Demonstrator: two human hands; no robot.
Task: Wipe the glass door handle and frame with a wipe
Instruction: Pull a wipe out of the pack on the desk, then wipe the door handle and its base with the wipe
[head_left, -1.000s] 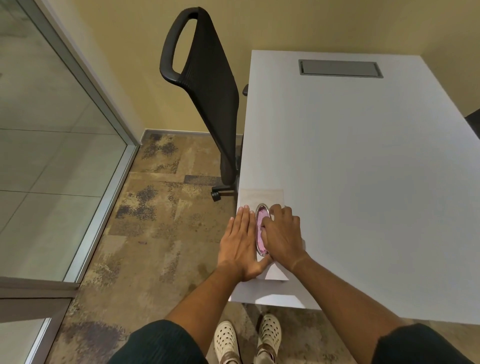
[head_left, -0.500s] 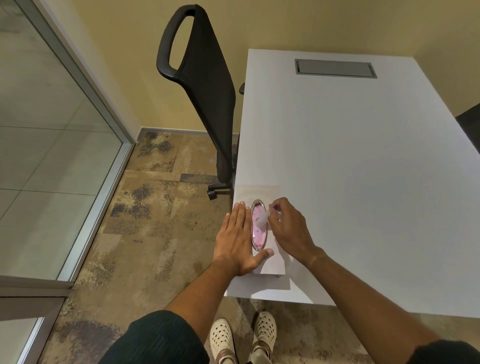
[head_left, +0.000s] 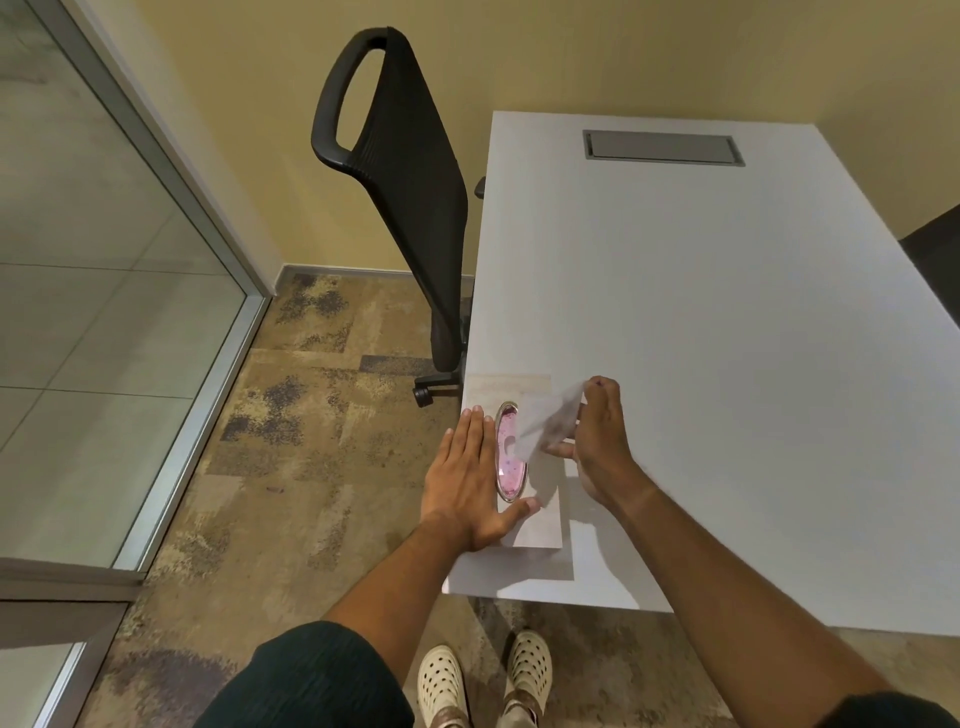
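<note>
Head view: the only camera I have, looking down over both forearms at a table corner.
Left hand (head_left: 470, 480): I see it lying flat, palm down and fingers straight, on the near left part of the wipe pack; it grips nothing, and its thumb reaches along the pack's near end below the oval opening.
Right hand (head_left: 597, 447): I see it raised just over the pack with the fingers pinched closed on a wipe.
Wipe (head_left: 545, 423): a thin, see-through white sheet, stretched from the right hand's fingertips down-left to the opening, where its lower end seems to sit in the pink oval.
Wipe pack (head_left: 540, 519): a flat pale packet lying at the table's near left corner, its oval opening (head_left: 509, 452) showing pink inside a silvery rim.
Table (head_left: 727, 338): white, with a grey hatch (head_left: 662, 148) set in its far side.
Chair (head_left: 410, 171): black, standing against the table's left edge.
Glass door (head_left: 88, 312): at my left, with its metal frame (head_left: 195, 431) running along the carpet, well apart from both hands; I cannot pick out a handle.
</note>
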